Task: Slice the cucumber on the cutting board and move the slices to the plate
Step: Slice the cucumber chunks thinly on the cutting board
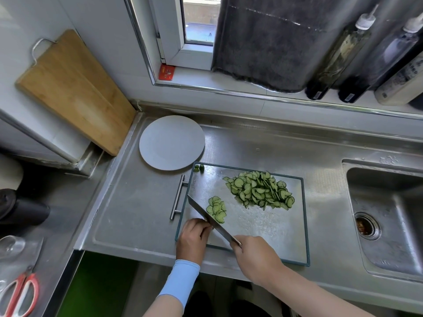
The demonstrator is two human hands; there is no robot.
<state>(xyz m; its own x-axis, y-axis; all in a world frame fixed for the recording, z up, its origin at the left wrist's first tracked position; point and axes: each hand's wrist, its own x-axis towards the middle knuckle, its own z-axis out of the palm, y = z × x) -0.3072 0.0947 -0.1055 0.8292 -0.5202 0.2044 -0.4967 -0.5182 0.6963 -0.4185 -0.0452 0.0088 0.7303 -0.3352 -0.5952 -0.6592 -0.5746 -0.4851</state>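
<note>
A steel cutting board (263, 227) with a green rim lies on the counter. A big heap of cucumber slices (259, 189) sits at its far right, and a small row of fresh slices (216, 209) lies near the knife. My right hand (256, 257) grips the handle of a cleaver (206, 217), whose blade angles up and left across the board. My left hand (194, 236) has its fingers curled against the blade's left side; whether it holds a cucumber piece is hidden. Two cucumber ends (199, 168) lie at the board's far left corner. A white plate (171, 143), bare, stands beyond the board.
A sink (389, 218) lies to the right of the board. A wooden board (73, 88) leans on the left wall. Bottles (343, 53) stand on the windowsill. Scissors (20, 294) and a glass (11, 244) lie at the lower left.
</note>
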